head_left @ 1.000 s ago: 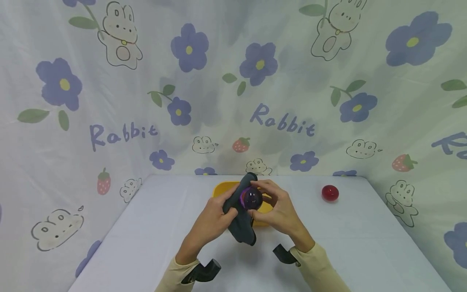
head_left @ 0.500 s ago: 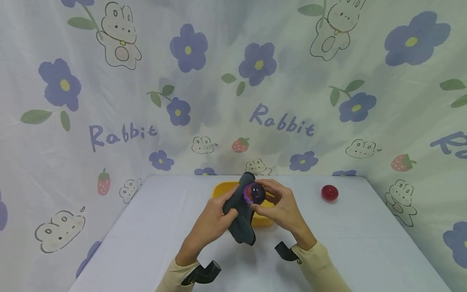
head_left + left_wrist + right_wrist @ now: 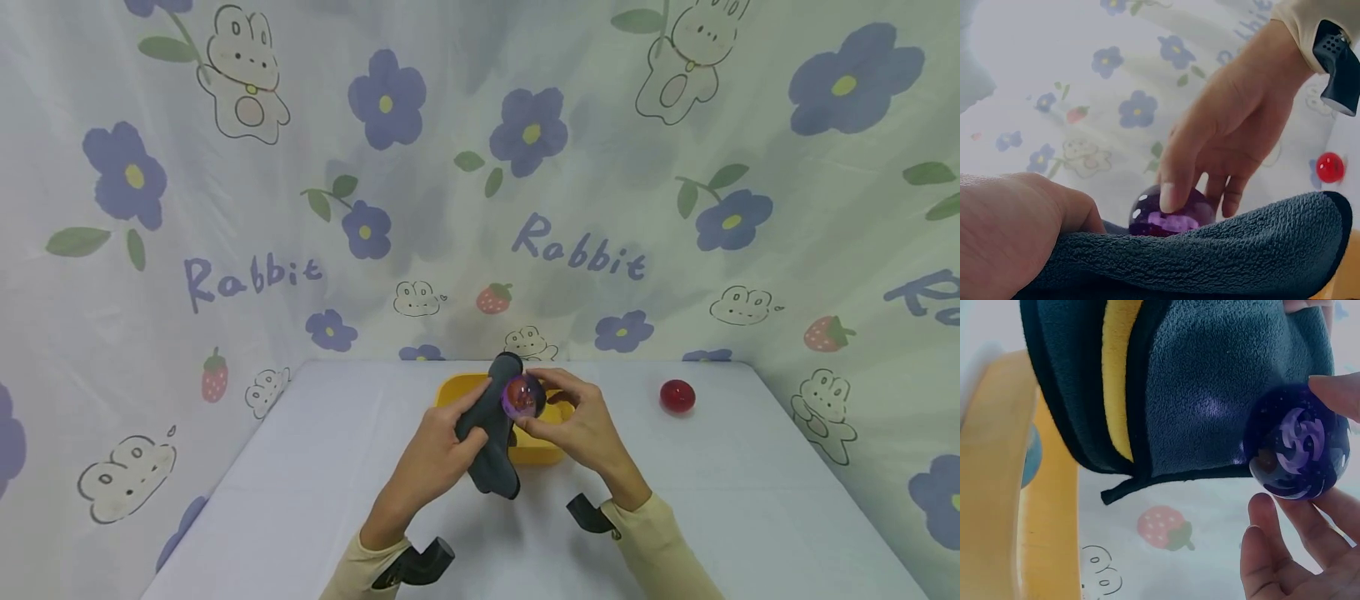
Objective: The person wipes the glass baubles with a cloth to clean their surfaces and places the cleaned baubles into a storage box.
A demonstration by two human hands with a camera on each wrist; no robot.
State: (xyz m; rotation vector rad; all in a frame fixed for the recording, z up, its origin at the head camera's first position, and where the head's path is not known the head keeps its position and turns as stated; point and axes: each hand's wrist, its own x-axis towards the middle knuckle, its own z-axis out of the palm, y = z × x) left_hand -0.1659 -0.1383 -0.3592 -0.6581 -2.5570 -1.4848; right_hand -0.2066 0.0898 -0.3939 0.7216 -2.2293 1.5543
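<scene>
My left hand (image 3: 431, 450) grips a folded dark grey-blue towel (image 3: 491, 462), thumb on its near face. My right hand (image 3: 588, 427) pinches a clear purple ball (image 3: 522, 396) between thumb and fingers, right at the towel's side. In the right wrist view the ball (image 3: 1297, 444) shows a pale swirl pattern inside and overlaps the fleecy towel (image 3: 1204, 394), which has black edging and a yellow strip. From the left wrist view, the ball's lower part (image 3: 1169, 219) is hidden behind the towel's upper edge.
Behind the hands a yellow basket (image 3: 538, 454) stands on the white table (image 3: 337, 467); a bluish round thing (image 3: 1034, 456) shows inside it in the right wrist view. A shiny red ball (image 3: 677, 397) lies at the back right. A printed curtain (image 3: 450, 167) rises behind.
The ball has turned in my right fingers, bringing its purple and orange side into view, and has shifted slightly up and right. The towel has moved a little left.
</scene>
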